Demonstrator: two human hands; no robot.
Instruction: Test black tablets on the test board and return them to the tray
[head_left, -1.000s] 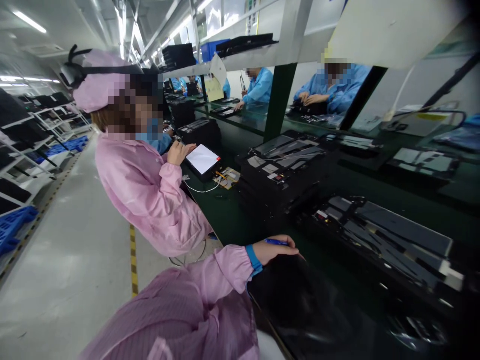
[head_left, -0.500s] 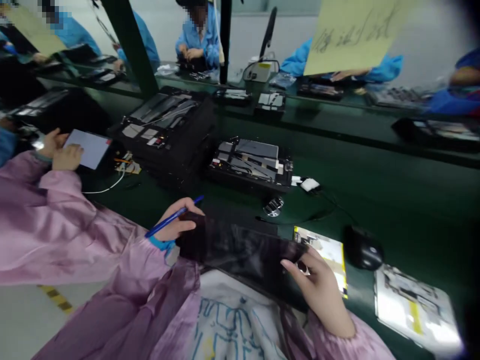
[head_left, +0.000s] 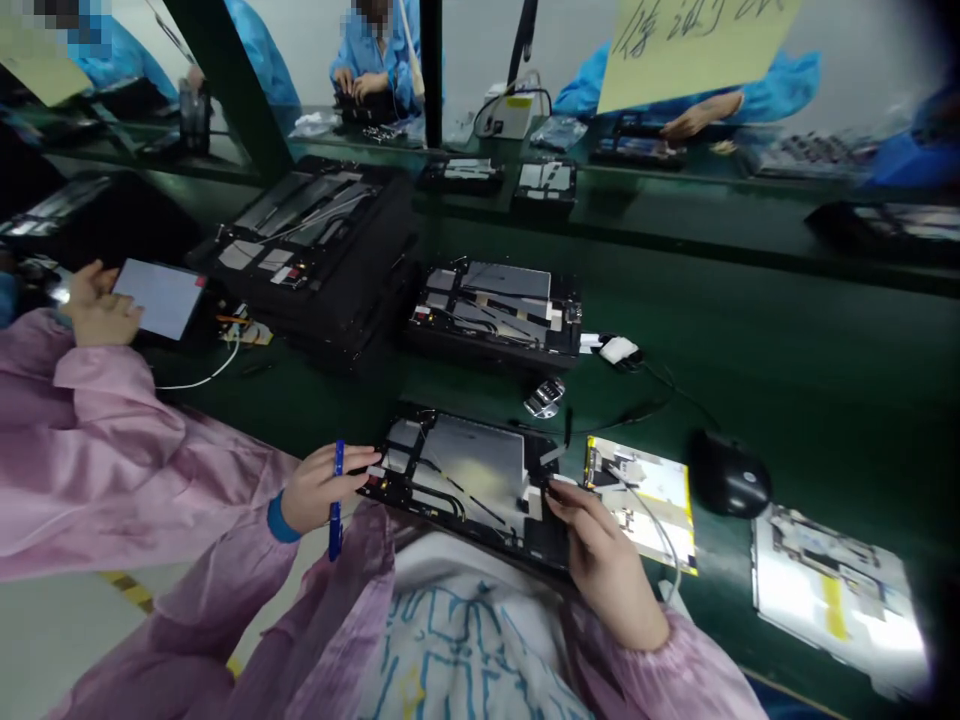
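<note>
An opened tablet point(head_left: 469, 475), its battery and dark ribbon cables facing up, lies at the table's front edge close to my body. My left hand point(head_left: 319, 485) grips its left edge, and a blue pen point(head_left: 336, 505) is tucked between the same fingers. At the tablet's right edge, my right hand point(head_left: 604, 555) holds on with thumb and fingers; the fingertips are partly hidden. Just right of the tablet lies a bright board with yellow edges point(head_left: 667, 490), with a pale cable across it. A small silver-and-black object point(head_left: 545, 397) rests behind the tablet.
Behind stand a short stack of opened tablets point(head_left: 499, 310) and a taller one point(head_left: 307, 225). A black computer mouse point(head_left: 727, 475) and a silver panel point(head_left: 832, 600) lie to the right. On the left, a co-worker's hands point(head_left: 101, 310) hold a lit tablet point(head_left: 161, 297). Blue-sleeved people work beyond the shelf.
The tablet has turned from its dark glass side to its opened inner side and now lies lower and flatter. The pen has swung from slanting to nearly upright in my left hand.
</note>
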